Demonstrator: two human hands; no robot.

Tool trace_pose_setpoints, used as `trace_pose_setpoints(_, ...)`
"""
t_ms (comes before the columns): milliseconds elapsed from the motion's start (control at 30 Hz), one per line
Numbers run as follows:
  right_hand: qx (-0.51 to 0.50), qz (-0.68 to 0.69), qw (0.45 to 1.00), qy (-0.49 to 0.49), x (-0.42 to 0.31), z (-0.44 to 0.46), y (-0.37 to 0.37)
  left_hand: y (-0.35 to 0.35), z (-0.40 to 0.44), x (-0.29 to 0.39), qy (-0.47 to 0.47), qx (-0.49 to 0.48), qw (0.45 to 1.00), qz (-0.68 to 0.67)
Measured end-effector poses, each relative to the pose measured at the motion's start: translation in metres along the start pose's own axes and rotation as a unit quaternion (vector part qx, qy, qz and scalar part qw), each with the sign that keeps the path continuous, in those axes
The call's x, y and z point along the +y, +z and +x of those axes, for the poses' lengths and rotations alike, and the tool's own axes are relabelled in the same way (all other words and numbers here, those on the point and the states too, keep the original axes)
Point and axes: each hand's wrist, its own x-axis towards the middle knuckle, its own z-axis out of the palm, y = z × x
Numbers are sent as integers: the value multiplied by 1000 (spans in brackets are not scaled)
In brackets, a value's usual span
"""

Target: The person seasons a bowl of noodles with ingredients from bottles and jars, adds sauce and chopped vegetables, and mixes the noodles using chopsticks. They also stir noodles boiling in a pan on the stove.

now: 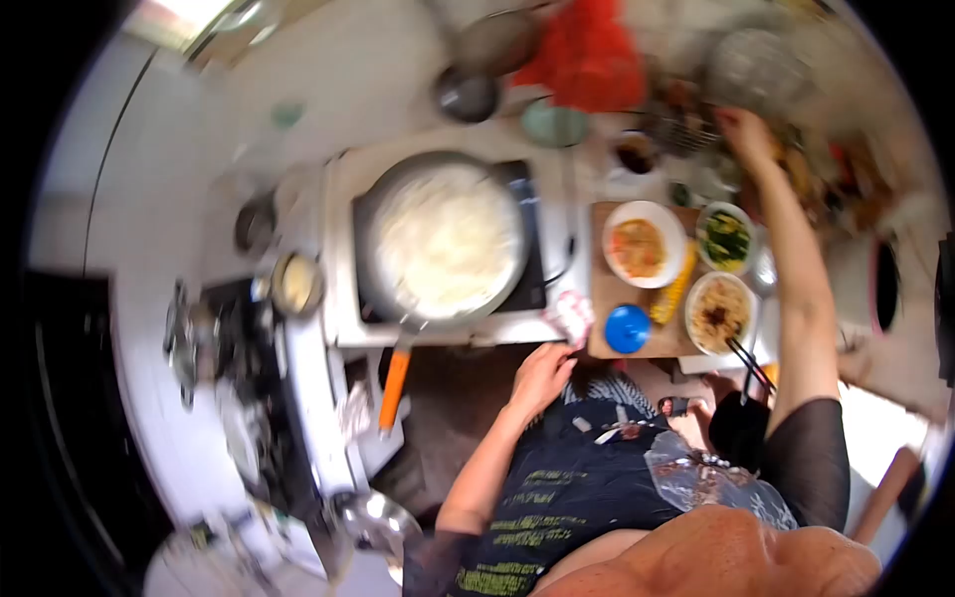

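My left hand is at the counter's front edge, its fingers bent against a pink and white packet or cloth. My right hand reaches to the back right, beside a dark wire basket; blur hides its fingers. A pan with an orange handle sits on the black cooktop, full of pale, bubbling food. On the wooden board are a bowl of orange-red food, a bowl of greens, a bowl of noodle-like food with dark sauce and chopsticks, and a blue lid.
A red bag and a green bowl are at the back. A small pot stands left of the cooktop, near a gas stove. A metal bowl is lower left. Corn lies between the bowls.
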Motion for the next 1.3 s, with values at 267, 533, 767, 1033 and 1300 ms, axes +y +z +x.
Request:
trace_pose_setpoints(267,-66,-136,983,-102,183,147,52,-27,-8,3,-5,107,993,-39)
trace_pose_setpoints(533,-94,-324,930,-146,152,184,89,4,-42,26,0,255,959,-123)
trace_pose_setpoints(767,-48,-189,973,-123,69,136,55,-37,-116,31,-101,531,829,-145)
trace_pose_setpoints(1033,-11,70,981,-178,-132,-3,-18,-158,-295,-106,-227,842,462,-158)
trace_pose_setpoints(1300,-117,246,922,-277,-310,-123,-6,-263,-430,-243,-382,851,142,-332)
